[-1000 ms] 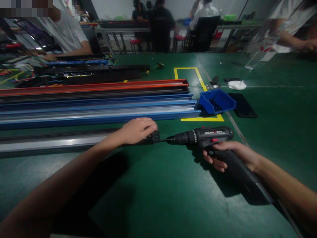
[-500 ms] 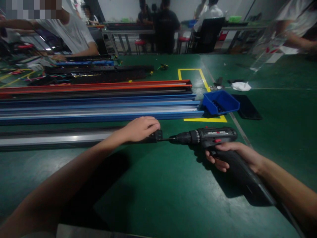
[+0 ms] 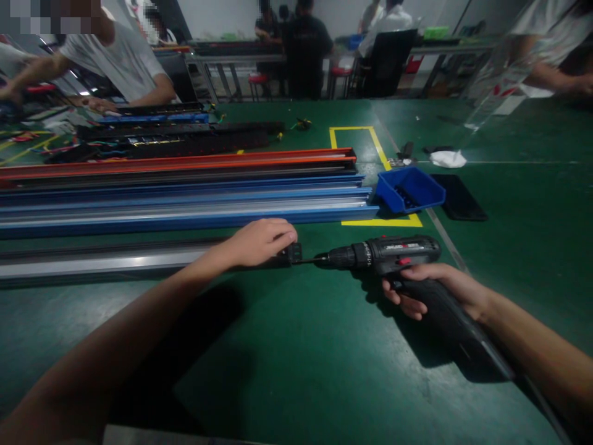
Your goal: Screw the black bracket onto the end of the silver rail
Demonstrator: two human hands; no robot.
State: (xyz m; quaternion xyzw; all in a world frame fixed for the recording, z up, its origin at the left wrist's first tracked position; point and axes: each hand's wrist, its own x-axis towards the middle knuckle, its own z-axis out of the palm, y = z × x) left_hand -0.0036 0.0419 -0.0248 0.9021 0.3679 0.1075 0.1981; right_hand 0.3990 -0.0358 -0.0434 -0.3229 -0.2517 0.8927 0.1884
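Note:
A long black and silver metal profile [image 3: 115, 264] lies across the green table, with a black end cap [image 3: 295, 253] at its right end. My left hand [image 3: 262, 241] is closed over the profile at that end, thumb beside the cap; its other fingertips are hidden. In my right hand [image 3: 430, 290] is a black cordless drill [image 3: 403, 250], fingers wrapped round the handle. Its long bit [image 3: 308, 261] points left and its tip meets the face of the end cap. Whether a screw sits at the tip is too small to tell.
Behind the profile lie blue channels [image 3: 185, 210] and an orange one [image 3: 185, 161]. A blue bin [image 3: 410, 188] with small dark parts stands to their right, beside a dark flat tablet-like object [image 3: 463, 198]. Co-workers sit across the table. A cable trails from the drill handle.
The camera view has shifted very slightly. Both hands, the drill and the profile keep their places relative to one another. A co-worker's arm at the far left has moved.

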